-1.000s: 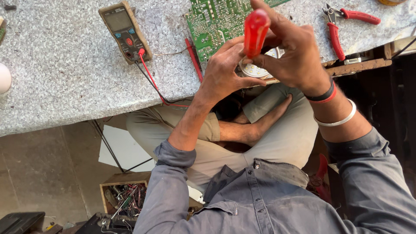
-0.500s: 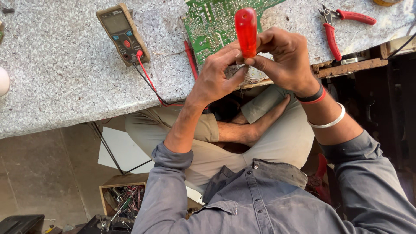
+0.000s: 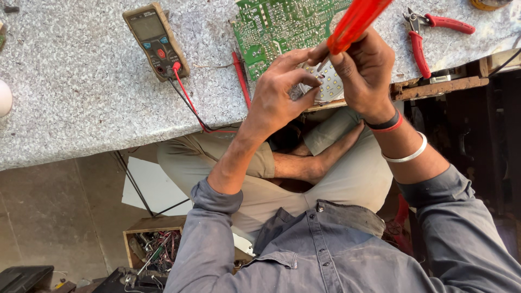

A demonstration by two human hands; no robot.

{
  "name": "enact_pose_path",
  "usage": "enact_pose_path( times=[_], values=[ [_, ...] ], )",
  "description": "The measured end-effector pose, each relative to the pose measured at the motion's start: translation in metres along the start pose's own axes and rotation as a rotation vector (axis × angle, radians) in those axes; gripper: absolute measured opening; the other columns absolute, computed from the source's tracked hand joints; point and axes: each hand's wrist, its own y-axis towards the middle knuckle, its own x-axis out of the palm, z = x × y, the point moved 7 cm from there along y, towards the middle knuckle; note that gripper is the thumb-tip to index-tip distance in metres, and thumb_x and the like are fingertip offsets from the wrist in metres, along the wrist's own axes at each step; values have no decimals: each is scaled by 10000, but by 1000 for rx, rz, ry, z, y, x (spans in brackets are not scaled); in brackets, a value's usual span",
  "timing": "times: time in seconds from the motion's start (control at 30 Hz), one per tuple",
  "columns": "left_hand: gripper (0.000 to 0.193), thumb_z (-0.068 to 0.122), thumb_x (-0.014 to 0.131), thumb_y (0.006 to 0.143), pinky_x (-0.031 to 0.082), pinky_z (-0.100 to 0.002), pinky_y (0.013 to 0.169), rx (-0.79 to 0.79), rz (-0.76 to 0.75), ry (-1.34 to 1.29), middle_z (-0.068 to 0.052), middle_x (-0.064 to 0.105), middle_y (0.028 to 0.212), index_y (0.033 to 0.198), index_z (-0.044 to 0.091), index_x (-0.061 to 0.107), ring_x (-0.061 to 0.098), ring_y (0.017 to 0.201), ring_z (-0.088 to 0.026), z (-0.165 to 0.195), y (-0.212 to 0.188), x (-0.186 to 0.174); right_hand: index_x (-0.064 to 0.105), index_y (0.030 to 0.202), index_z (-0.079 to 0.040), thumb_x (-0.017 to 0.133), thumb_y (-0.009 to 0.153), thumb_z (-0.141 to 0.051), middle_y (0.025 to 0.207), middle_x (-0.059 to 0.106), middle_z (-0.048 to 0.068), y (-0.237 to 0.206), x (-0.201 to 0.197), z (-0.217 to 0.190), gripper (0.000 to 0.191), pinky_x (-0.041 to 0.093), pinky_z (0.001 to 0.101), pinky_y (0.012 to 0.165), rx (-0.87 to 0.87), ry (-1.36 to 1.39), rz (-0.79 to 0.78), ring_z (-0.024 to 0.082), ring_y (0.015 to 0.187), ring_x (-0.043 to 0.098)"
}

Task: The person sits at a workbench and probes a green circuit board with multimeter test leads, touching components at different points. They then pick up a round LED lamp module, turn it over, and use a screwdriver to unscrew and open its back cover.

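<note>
Grip red-handled screwdriver [image 3: 355, 23] firmly in right hand [image 3: 364, 70], tip down on white LED board [image 3: 329, 86]. Pinch board edge between left hand [image 3: 282, 95] fingers, directly under right hand. Apply steady, vertical pressure; avoid slipping onto LEDs.

bare stone left – multimeter [image 3: 156, 40], circuit board [image 3: 277, 24] crowding

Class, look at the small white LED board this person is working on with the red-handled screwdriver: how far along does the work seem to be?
Done: the multimeter lies aside with its leads plugged in, and the pliers are set down. In hand: the left hand steadies the LED board at the table edge while the right hand holds the screwdriver tip on it. Left: the board remains bare, with no cover visible.
</note>
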Motion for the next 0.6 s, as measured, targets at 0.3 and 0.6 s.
enact_pose_path(
  times=[0.3,0.6],
  values=[
    [133,99,811,904,515,-414,1157,99,170,222,-71,617,1440,956,89,688,577,1373,-276,-9,-8,-7,527,1238,10,638,1180,-200,1082,722,169,-3,-8,7,245,621,320,884,-18,-3,124,208,955,743],
    [132,90,793,964,530,-393,1076,-133,488,824,-68,628,1378,1001,106,667,607,1260,-275,-82,-20,-119,437,1329,-16,576,1157,11,1129,686,183,6,2,1,223,618,379,1034,-42,-61,-36,232,1092,724]
  ],
)
